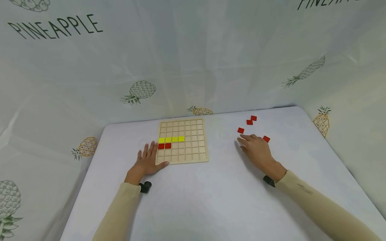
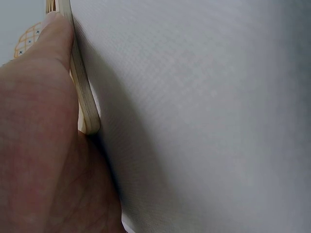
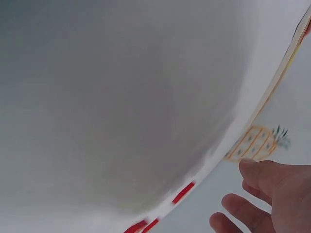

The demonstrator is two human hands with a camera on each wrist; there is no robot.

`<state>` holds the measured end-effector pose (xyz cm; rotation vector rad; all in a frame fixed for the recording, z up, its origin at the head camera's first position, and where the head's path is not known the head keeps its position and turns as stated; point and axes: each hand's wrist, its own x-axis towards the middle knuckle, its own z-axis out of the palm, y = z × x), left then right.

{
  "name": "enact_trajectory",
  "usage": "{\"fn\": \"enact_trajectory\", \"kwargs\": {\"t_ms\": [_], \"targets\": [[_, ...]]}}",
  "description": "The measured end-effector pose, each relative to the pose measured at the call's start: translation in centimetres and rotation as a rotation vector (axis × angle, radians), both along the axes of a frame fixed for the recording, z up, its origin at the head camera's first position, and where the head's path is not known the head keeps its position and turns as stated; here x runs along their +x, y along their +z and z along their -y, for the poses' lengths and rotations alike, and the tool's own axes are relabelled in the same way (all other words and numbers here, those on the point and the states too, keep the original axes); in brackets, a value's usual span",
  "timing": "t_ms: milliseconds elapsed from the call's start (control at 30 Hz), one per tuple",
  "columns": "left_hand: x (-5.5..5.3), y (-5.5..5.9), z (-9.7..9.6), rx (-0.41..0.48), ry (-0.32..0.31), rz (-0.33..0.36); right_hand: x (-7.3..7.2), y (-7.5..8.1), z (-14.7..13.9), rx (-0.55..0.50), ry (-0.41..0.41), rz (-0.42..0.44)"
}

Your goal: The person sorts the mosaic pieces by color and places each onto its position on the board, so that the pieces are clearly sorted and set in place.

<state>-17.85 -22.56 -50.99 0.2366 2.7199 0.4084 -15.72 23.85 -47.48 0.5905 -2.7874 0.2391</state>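
Observation:
A wooden grid board (image 1: pixel 193 134) lies at the table's back left. Its left side holds a row of several yellow tiles (image 1: pixel 175 139) and, just below them, two red tiles (image 1: pixel 168 146). My left hand (image 1: pixel 147 162) rests flat with fingers spread at the board's near left corner, the thumb along its front edge. To the right, my right hand (image 1: pixel 256 149) hovers over the table with loosely bent fingers and nothing between them. One loose red tile (image 1: pixel 240 130) is just beyond its fingertips; another red tile (image 1: pixel 266 138) shows partly behind the knuckles.
Two more red tiles (image 1: pixel 249 122) touch near the table's back edge, right of the board. Behind the table (image 1: pixel 193 201) hangs a white cloth (image 1: pixel 193 60) printed with pineapples. Each wrist wears a dark device, such as the left one (image 1: pixel 145 187).

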Motion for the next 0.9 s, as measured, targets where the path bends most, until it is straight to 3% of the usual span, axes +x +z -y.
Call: {"fn": "enact_trajectory", "kwargs": {"t_ms": [400, 600, 733, 900], "targets": [[-0.1, 0.0, -0.1, -0.007, 0.003, 0.009, -0.1, 0.5, -5.4, 0.079, -0.030, 0.079], [0.0, 0.7, -0.2, -0.013, 0.002, 0.019, -0.4, 0.1, -7.2, 0.080, -0.025, 0.118], [0.1, 1.0, -0.2, -0.012, 0.006, 0.026, -0.6, -0.3, -7.7, 0.060, 0.002, 0.131], [0.1, 0.5, -0.2, -0.022, 0.006, 0.022, -0.7, -0.5, -7.8, 0.073, 0.066, 0.116]]}}
